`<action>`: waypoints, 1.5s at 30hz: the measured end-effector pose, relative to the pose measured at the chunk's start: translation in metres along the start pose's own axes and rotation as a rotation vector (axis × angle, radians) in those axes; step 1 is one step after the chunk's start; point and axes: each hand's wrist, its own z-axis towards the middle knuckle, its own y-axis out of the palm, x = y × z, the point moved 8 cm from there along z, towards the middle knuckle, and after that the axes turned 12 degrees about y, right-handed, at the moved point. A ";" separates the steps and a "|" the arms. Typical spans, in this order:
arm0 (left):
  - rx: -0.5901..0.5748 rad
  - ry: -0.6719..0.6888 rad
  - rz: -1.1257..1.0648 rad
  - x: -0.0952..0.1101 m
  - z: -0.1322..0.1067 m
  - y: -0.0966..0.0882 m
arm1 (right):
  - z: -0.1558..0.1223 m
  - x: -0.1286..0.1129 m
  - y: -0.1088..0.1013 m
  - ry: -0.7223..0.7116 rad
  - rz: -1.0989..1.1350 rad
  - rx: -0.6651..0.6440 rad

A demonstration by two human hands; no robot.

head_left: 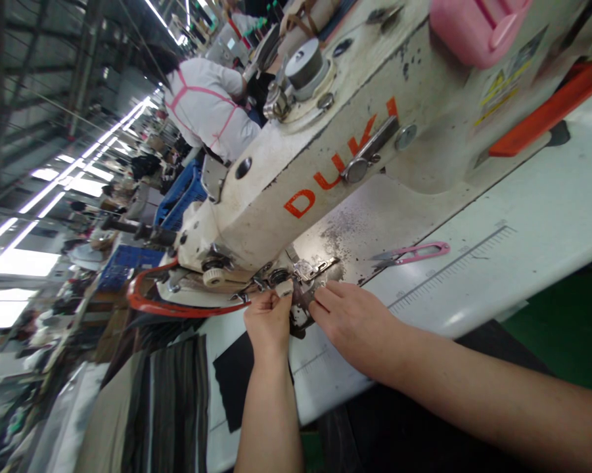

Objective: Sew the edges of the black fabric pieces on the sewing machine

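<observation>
In the head view a white sewing machine (pixel 256 210) with orange lettering lies tilted across the picture. My left hand (pixel 271 328) is closed in a pinch beside the needle area. A small whitish piece (pixel 284 288) shows at its thumb and fingertips; its kind is unclear. My right hand (pixel 349 322) is closed too, fingers curled down at the edge of the metal bed, close to the presser foot (pixel 308 269). Whatever its fingertips hold is hidden. A dark, worn part (pixel 301 299) shows between the two hands. Pink-handled thread snips (pixel 414 254) lie on the bed right of the hands.
A black fabric piece (pixel 234 378) lies on the white table (pixel 473 289) by my left forearm. Stacked dark and beige fabric strips (pixel 162 394) are at the left. A red-orange guard (pixel 177 309) curves round the machine's head. Another person (pixel 209 105) works beyond, near blue crates (pixel 182 190).
</observation>
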 end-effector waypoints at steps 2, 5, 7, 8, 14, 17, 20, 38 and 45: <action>-0.002 0.000 0.004 0.001 0.000 0.000 | 0.000 0.000 0.000 -0.001 -0.006 0.000; 0.002 0.005 0.010 0.001 0.000 0.001 | 0.000 0.000 0.000 0.002 -0.010 0.002; -0.001 0.010 0.009 0.001 0.000 0.001 | 0.000 0.000 0.000 -0.001 -0.015 0.008; -0.006 0.011 0.009 0.001 0.000 0.001 | -0.001 0.000 0.000 -0.004 -0.018 0.009; -0.001 0.001 0.008 -0.002 -0.001 0.001 | 0.001 -0.001 0.002 -0.011 -0.032 0.009; -0.008 0.012 0.011 -0.001 -0.001 0.001 | 0.000 -0.001 0.001 -0.019 -0.030 0.010; -0.016 0.035 0.023 0.001 -0.001 0.001 | 0.000 -0.001 0.000 -0.016 -0.016 0.022; 0.000 0.042 0.043 0.000 -0.001 0.000 | 0.000 0.000 0.000 -0.010 -0.020 0.022; -0.008 0.041 0.043 -0.002 -0.001 0.001 | 0.000 -0.001 -0.001 -0.011 -0.022 0.020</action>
